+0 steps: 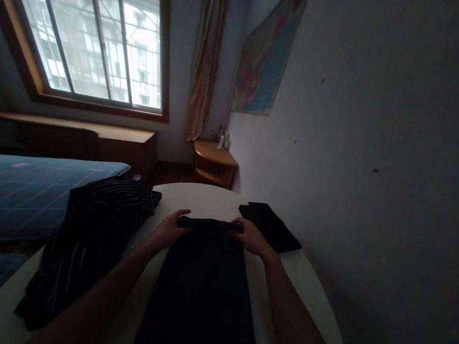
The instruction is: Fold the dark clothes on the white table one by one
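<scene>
A long black garment that looks like a pair of trousers point(204, 290) lies lengthwise on the white round table point(206, 196), its near end running out of the bottom of the view. At the far edge, a band-like strip spans between my hands. My left hand point(171, 229) pinches the far left corner, thumb and fingers closed over the cloth. On the far right corner, my right hand point(249, 235) grips in the same way. Just beyond the right hand sits a folded black cloth point(271, 226).
A heap of black striped clothing point(93, 223) covers the table's left side. Past it is a bed with a blue checked mattress point(26, 189). A wall point(358, 153) stands close on the right. A corner shelf point(215, 153) and a desk point(94, 128) are at the back.
</scene>
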The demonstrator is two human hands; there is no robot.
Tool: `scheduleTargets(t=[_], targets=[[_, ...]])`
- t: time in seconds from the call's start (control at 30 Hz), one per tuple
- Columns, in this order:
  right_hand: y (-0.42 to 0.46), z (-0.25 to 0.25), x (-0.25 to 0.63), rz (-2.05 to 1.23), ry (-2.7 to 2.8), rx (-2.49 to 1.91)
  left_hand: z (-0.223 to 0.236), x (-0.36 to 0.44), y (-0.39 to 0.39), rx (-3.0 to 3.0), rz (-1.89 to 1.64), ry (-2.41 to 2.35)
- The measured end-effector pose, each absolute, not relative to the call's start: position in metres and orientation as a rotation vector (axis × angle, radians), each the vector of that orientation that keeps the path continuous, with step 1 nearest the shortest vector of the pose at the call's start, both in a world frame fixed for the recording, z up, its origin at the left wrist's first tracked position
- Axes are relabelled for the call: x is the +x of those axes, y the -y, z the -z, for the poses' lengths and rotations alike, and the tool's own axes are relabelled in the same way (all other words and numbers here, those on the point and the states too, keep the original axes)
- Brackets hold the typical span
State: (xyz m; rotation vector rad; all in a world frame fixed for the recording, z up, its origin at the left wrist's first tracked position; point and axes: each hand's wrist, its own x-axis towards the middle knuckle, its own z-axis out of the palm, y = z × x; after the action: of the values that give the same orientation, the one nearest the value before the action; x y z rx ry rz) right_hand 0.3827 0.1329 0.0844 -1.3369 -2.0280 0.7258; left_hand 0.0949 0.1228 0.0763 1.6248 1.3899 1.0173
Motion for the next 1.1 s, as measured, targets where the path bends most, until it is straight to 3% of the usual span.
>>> scheduleTargets(t=[0.57,1.1], targets=[[-0.040,-0.162,0.373,-0.636,2.226,-1.240,-0.132,0.069,-0.053,2.127,-0.855,-1.217],[0.065,-0.086,0.380,-0.103,2.700,-0.989,-0.080,0.052,0.048,2.601,-0.531,-0.867]])
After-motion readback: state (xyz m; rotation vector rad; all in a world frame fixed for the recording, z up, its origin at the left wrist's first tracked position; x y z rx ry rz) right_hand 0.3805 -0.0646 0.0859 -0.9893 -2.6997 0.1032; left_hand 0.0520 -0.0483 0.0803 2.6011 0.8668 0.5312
